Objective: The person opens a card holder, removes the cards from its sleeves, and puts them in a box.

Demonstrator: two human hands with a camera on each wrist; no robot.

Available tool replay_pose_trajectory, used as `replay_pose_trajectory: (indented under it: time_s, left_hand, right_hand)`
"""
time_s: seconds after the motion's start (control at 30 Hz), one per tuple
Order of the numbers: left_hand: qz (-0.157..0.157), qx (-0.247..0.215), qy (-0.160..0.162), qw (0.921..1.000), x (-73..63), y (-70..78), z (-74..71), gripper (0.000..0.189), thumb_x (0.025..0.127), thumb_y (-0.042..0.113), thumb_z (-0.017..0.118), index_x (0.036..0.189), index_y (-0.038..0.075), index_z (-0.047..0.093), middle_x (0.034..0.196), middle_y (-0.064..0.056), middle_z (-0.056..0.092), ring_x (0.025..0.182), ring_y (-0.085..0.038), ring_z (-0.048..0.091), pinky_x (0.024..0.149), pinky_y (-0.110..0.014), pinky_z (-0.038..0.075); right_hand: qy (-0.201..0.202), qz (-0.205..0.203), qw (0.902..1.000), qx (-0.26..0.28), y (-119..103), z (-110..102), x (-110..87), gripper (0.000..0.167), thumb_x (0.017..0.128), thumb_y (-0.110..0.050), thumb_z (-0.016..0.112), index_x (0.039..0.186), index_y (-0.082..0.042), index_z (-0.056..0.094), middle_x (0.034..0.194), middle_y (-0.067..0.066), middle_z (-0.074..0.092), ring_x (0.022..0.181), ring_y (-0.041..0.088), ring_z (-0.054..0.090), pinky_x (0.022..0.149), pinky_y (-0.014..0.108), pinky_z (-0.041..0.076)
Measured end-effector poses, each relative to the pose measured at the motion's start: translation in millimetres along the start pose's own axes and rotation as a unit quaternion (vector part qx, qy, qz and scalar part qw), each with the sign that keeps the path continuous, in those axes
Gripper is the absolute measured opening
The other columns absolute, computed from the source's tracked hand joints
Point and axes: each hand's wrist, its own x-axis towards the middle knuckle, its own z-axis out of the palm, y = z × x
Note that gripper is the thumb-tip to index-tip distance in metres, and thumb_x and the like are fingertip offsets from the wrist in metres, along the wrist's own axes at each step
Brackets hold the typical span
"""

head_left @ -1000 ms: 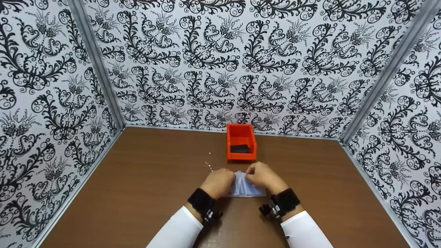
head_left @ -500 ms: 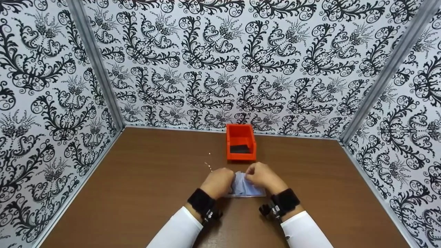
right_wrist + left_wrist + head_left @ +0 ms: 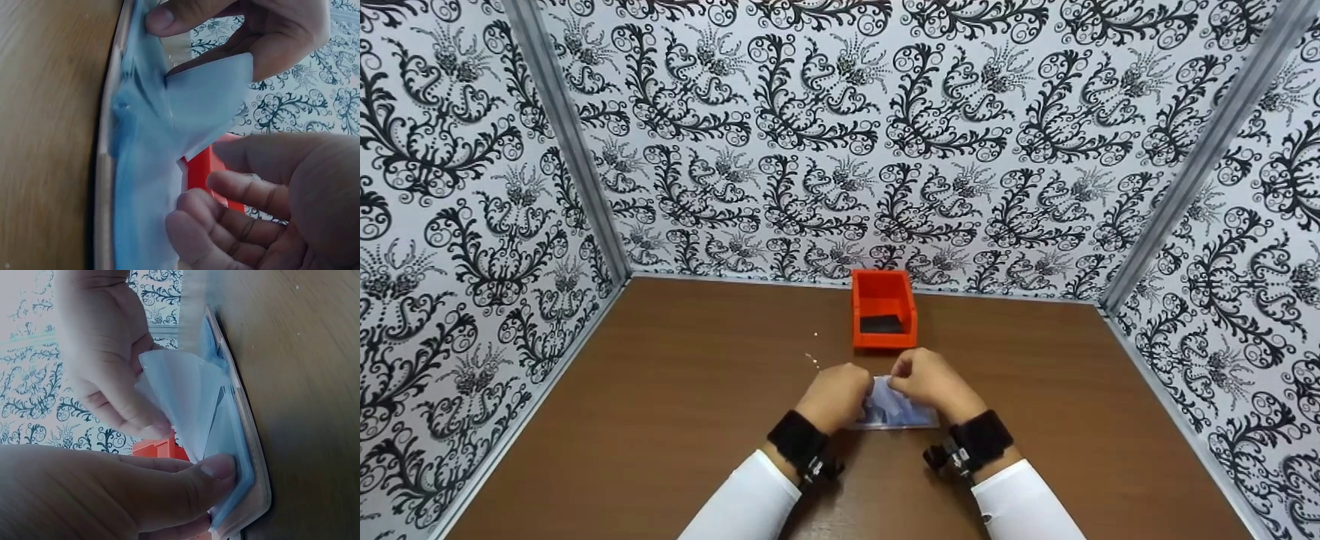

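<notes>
A card holder with clear bluish plastic sleeves (image 3: 896, 412) lies opened out on the brown table, under both hands. My left hand (image 3: 832, 397) grips its left side, the thumb (image 3: 219, 467) pressing on the sleeves and the other fingers behind the edge. A few sleeves (image 3: 211, 101) stand up in a fan from the middle. Close to the far edge is my right hand (image 3: 934, 382), fingers loosely bent; in the right wrist view its fingertips (image 3: 180, 222) lie against the right-hand sleeves, with no sleeve visibly pinched. The far edge is partly hidden by the hands.
An orange-red open bin (image 3: 883, 341) stands behind the hands, with a flat black item (image 3: 881, 324) inside. Small bright specks (image 3: 813, 360) show on the table (image 3: 697, 375) to its left. Patterned walls (image 3: 825, 150) enclose the back and sides.
My right hand has shifted slightly up and to the left. The sleeves standing between the hands look lower and flatter than before. My left hand has stayed nearly still.
</notes>
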Motion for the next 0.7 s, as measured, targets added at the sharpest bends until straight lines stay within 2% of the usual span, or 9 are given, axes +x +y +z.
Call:
replay_pose_trajectory:
  time_s: [0.13,0.33,0.57,0.7]
  left_hand:
    - [-0.001,0.002,-0.001,1.0000,-0.3,0.3,-0.3,0.018,0.075,0.008,0.094,0.077,0.017,0.078,0.078,0.000,0.076,0.067,-0.020,0.069,0.064,-0.042,0.061]
    - [0.004,0.016,0.004,0.9999,0.1,0.4,-0.2,0.019,0.076,0.006,0.091,0.075,0.018,0.076,0.077,-0.001,0.075,0.063,-0.018,0.064,0.059,-0.042,0.058]
    - [-0.002,0.010,-0.001,0.9999,1.6,0.3,0.1,0.022,0.078,0.003,0.087,0.072,0.019,0.072,0.075,0.000,0.073,0.060,-0.017,0.058,0.055,-0.041,0.055]
    - [-0.014,-0.004,0.009,0.9999,0.0,0.8,0.2,0.020,0.078,0.000,0.084,0.074,0.016,0.073,0.078,-0.003,0.077,0.063,-0.021,0.066,0.057,-0.043,0.057]
  right_hand:
    - [-0.013,-0.041,0.9991,-0.005,-10.9,-3.6,-4.4,0.017,0.086,-0.020,0.093,0.086,-0.012,0.077,0.082,-0.002,0.075,0.072,0.013,0.062,0.068,0.033,0.055]
    - [-0.036,-0.068,0.9963,-0.038,-23.5,-1.9,-9.4,0.021,0.073,-0.013,0.091,0.087,-0.011,0.076,0.087,0.001,0.074,0.078,0.016,0.063,0.072,0.037,0.057]
    - [-0.033,-0.089,0.9941,-0.053,-28.1,3.4,-11.5,0.021,0.070,-0.008,0.090,0.085,-0.008,0.075,0.084,0.004,0.069,0.076,0.018,0.058,0.069,0.038,0.052]
    - [-0.026,-0.103,0.9922,-0.065,-25.9,5.6,-10.3,0.021,0.068,-0.005,0.086,0.086,-0.007,0.075,0.083,0.001,0.064,0.077,0.018,0.055,0.068,0.037,0.049]
